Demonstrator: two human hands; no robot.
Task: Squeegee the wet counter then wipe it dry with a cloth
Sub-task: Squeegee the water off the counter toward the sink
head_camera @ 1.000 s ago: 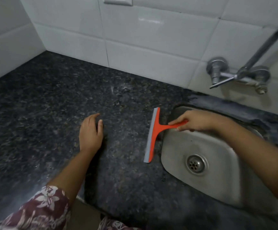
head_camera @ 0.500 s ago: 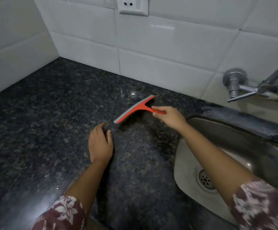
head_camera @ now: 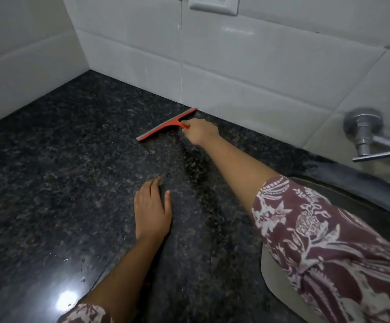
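Orange in the frame and grey along the rubber edge: gripping that squeegee (head_camera: 166, 125) by its short handle with the right grip (head_camera: 200, 132), fingers curling round the handle, arm stretching far across the counter (head_camera: 49, 159). Laying the blade slantwise on the dark speckled stone at the very back, with the far tip just beside the foot of the white tiled wall (head_camera: 259, 66) and the near tip pointing out to the left. Resting the left grip (head_camera: 152, 210) flat on the counter nearer the front edge, fingers straight and close together, thumb spread to the side, holding nothing, well apart from the squeegee. Looking down between the two at a darker, wet-looking band (head_camera: 196, 169) running from below the right grip toward the front. Seeing a few water drops (head_camera: 65, 259) glinting on the stone at the lower left, near a bright spot of reflected light. Wearing maroon sleeves (head_camera: 329, 241) with a white floral print, the right one covering part of the steel sink (head_camera: 267, 273) at the lower right. Catching the metal tap (head_camera: 364, 134) on the wall at the right edge, and the lower part of a white socket plate (head_camera: 212, 5) at the top.
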